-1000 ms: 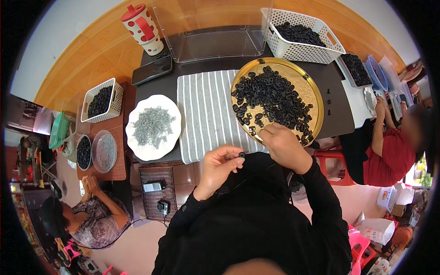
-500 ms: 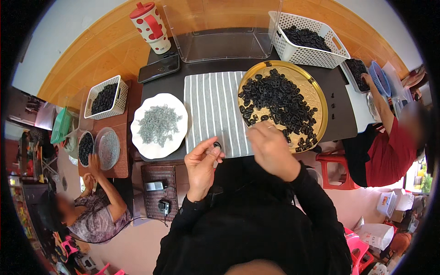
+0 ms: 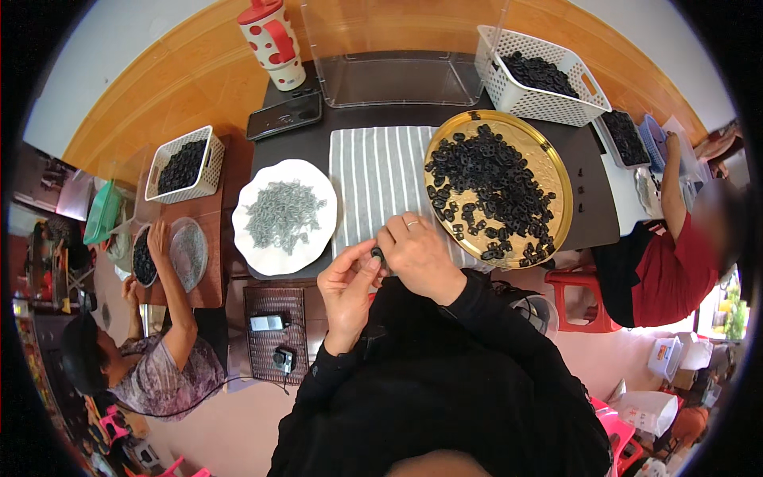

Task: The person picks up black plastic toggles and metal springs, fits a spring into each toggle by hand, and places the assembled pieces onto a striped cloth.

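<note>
Between the thumb and fingers of my left hand (image 3: 350,280) is a small black plastic piece (image 3: 377,254), with its rounded end showing. My right hand (image 3: 419,256), with a ring on one finger, meets the left at that piece. Its fingers are bent together, and whatever they pinch is hidden. Both hands are over the near edge of a grey-and-white striped cloth (image 3: 369,171). To the right, a round gold tray (image 3: 558,171) bears a heap of small black oval pieces (image 3: 493,171). On the left, a white scalloped plate (image 3: 248,248) carries a pile of small clear-grey parts (image 3: 282,213).
Behind the cloth stand a clear plastic box (image 3: 401,79), a dark phone (image 3: 284,117) and a red-dotted tumbler (image 3: 274,48). A white basket (image 3: 548,107) of black pieces sits back right. Co-workers sit at left (image 3: 159,381) and right (image 3: 668,278).
My right hand has come left from the gold tray's edge to my left hand. The left hand stays nearly in place, still holding the black piece. Both co-workers' arms have moved.
</note>
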The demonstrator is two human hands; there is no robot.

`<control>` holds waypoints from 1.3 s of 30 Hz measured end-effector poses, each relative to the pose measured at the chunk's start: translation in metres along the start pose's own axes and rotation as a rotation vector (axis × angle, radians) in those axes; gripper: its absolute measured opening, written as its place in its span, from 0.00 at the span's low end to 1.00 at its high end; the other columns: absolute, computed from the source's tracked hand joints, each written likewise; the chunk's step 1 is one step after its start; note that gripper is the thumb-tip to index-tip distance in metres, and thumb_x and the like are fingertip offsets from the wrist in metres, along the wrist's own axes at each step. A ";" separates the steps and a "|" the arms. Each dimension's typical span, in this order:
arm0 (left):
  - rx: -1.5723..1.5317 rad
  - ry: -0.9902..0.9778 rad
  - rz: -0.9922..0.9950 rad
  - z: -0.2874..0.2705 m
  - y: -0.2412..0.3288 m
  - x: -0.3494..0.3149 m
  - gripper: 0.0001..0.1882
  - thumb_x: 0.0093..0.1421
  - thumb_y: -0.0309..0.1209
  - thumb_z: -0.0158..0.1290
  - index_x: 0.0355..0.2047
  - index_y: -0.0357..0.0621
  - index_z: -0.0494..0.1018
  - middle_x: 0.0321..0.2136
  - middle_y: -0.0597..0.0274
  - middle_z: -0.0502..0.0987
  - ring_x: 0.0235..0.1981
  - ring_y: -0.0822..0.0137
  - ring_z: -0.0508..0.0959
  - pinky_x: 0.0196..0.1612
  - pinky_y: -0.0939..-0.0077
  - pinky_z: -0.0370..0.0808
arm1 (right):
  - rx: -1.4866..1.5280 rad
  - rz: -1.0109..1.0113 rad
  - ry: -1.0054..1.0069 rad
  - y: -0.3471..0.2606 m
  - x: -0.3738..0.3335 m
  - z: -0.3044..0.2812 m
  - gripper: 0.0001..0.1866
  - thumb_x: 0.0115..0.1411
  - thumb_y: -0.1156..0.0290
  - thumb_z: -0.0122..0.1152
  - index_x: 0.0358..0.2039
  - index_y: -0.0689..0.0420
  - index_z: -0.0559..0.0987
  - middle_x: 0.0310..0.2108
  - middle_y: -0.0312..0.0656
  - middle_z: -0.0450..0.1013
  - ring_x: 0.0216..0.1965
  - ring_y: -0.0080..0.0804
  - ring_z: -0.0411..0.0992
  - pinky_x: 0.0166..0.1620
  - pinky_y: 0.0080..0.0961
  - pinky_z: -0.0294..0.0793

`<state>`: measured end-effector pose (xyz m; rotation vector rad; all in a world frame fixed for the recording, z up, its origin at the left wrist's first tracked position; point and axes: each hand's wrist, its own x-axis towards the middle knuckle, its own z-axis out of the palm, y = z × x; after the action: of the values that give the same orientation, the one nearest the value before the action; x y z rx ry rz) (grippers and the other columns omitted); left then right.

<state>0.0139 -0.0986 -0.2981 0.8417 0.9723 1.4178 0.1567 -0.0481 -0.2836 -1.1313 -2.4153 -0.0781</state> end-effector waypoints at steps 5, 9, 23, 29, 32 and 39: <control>0.181 -0.017 0.223 0.014 0.004 0.018 0.13 0.58 0.16 0.54 0.44 0.35 0.76 0.27 0.67 0.70 0.25 0.77 0.71 0.29 0.85 0.70 | 0.184 0.217 0.198 0.008 -0.013 -0.008 0.12 0.44 0.82 0.55 0.33 0.64 0.74 0.29 0.46 0.64 0.34 0.45 0.67 0.35 0.35 0.69; 0.698 -0.124 0.322 0.020 0.004 0.029 0.12 0.52 0.17 0.55 0.38 0.34 0.77 0.29 0.55 0.72 0.27 0.65 0.72 0.29 0.75 0.69 | 0.586 0.403 0.383 0.014 -0.037 -0.031 0.14 0.49 0.89 0.53 0.37 0.64 0.76 0.31 0.45 0.68 0.28 0.35 0.69 0.31 0.25 0.68; 1.327 -0.579 0.600 0.114 -0.002 0.070 0.08 0.42 0.19 0.57 0.26 0.38 0.79 0.25 0.56 0.73 0.33 0.54 0.70 0.38 0.64 0.68 | 1.062 0.646 0.669 0.046 -0.100 -0.057 0.08 0.59 0.88 0.50 0.39 0.66 0.74 0.36 0.39 0.68 0.32 0.20 0.71 0.35 0.15 0.71; 1.398 -0.661 0.624 0.121 -0.006 0.079 0.04 0.39 0.20 0.53 0.18 0.36 0.77 0.22 0.49 0.72 0.31 0.51 0.70 0.37 0.62 0.67 | 1.090 0.679 0.719 0.048 -0.102 -0.060 0.08 0.57 0.87 0.53 0.37 0.66 0.74 0.33 0.39 0.68 0.31 0.20 0.70 0.34 0.15 0.70; 1.423 -0.700 0.606 0.123 -0.007 0.081 0.04 0.39 0.20 0.53 0.18 0.35 0.76 0.22 0.48 0.72 0.32 0.50 0.71 0.37 0.62 0.67 | 1.075 0.683 0.712 0.051 -0.104 -0.059 0.08 0.57 0.87 0.54 0.37 0.66 0.74 0.33 0.39 0.68 0.31 0.20 0.69 0.34 0.15 0.69; 1.447 -0.707 0.516 0.124 -0.002 0.077 0.09 0.42 0.20 0.55 0.27 0.36 0.79 0.27 0.49 0.73 0.36 0.49 0.71 0.40 0.61 0.68 | 1.044 0.664 0.738 0.051 -0.102 -0.058 0.07 0.57 0.87 0.54 0.37 0.66 0.75 0.33 0.38 0.69 0.31 0.20 0.69 0.33 0.15 0.68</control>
<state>0.1215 -0.0111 -0.2538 2.5706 1.1567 0.4460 0.2736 -0.1015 -0.2837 -1.0234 -1.0566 0.7443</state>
